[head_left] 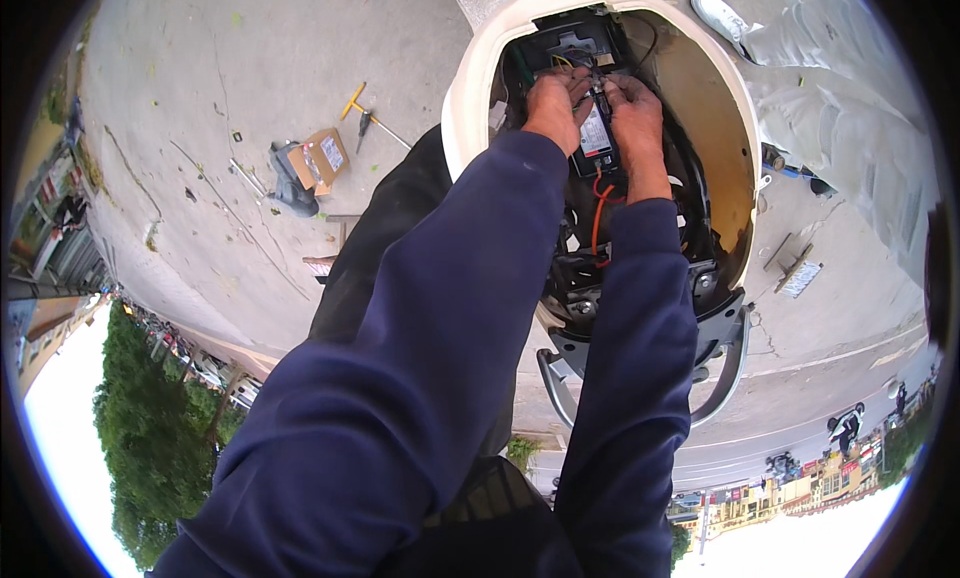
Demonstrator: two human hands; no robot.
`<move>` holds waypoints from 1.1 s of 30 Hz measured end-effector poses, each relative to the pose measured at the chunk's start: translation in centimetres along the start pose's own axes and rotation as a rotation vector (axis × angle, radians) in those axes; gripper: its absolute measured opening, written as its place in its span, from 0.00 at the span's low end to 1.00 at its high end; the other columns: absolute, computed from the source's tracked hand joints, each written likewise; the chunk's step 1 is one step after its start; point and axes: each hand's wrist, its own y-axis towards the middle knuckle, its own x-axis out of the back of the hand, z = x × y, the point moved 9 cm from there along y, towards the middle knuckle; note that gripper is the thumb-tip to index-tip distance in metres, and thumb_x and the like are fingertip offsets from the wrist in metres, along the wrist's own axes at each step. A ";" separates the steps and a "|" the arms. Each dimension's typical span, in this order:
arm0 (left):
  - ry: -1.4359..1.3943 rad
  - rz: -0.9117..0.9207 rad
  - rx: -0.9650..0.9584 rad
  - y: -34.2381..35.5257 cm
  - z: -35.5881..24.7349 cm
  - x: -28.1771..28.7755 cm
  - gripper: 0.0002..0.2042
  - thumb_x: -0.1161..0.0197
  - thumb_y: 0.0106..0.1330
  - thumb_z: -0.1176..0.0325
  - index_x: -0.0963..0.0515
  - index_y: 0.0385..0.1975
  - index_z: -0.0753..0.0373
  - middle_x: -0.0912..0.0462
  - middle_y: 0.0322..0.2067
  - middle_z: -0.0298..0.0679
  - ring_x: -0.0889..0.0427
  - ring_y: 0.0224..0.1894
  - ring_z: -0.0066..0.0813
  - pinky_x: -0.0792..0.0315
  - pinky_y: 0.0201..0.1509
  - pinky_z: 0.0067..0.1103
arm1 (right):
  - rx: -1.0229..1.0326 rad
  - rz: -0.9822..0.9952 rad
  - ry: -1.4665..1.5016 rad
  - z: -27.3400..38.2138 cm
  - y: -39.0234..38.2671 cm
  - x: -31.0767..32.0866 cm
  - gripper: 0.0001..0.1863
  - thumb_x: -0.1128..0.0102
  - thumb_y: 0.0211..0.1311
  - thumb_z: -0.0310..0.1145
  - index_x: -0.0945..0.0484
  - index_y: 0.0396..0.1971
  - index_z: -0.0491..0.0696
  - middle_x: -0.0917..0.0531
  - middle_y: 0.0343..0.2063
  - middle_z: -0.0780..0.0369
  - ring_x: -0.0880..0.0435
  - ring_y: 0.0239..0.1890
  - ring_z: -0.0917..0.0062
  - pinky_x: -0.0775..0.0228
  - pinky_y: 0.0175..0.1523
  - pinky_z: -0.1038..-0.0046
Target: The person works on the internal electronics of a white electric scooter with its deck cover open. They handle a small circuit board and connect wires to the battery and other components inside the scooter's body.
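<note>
Two bare hands — the left hand (558, 106) and the right hand (636, 118) — meet inside a cream body shell (462, 108), fingers bunched at the upper end of a labelled black box (597, 138) seated within the shell; what either grip grasps, or how tightly, cannot be told. An orange cable (598, 226) runs toward the shell's lower end, where a grey grab rail (740, 363) curves out — left of the shell, a yellow-handled tool (352, 100) and cardboard carton (318, 161) lie on the ground (280, 58)

Cracked grey pavement (300, 63) lies in daylight, a green tree (145, 438) and yellowish buildings (825, 485) beyond.
</note>
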 end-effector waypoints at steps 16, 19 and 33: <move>0.033 0.027 -0.004 -0.3 -0.5 -0.3 0.13 0.58 0.67 0.69 0.33 0.48 0.64 0.29 0.55 0.42 0.33 0.60 0.37 0.43 0.65 0.38 | 0.030 0.051 -0.040 -0.1 -0.6 -0.8 0.11 0.40 0.58 0.30 0.19 0.39 0.42 0.17 0.35 0.61 0.21 0.37 0.80 0.31 0.46 0.78; 0.044 0.028 -0.007 -0.3 -0.4 -0.4 0.13 0.58 0.67 0.69 0.33 0.48 0.63 0.30 0.56 0.44 0.35 0.61 0.37 0.44 0.65 0.39 | 0.016 0.037 -0.032 0.4 -0.9 -0.6 0.10 0.39 0.56 0.30 0.18 0.38 0.43 0.16 0.33 0.60 0.20 0.36 0.79 0.30 0.45 0.77; 0.028 0.058 0.030 -0.4 -0.3 -1.0 0.10 0.57 0.59 0.66 0.34 0.38 0.60 0.22 0.48 0.43 0.32 0.56 0.37 0.43 0.62 0.36 | 0.115 0.015 -0.051 0.0 -0.8 -0.5 0.11 0.36 0.51 0.26 0.17 0.36 0.44 0.15 0.35 0.60 0.17 0.37 0.76 0.28 0.46 0.75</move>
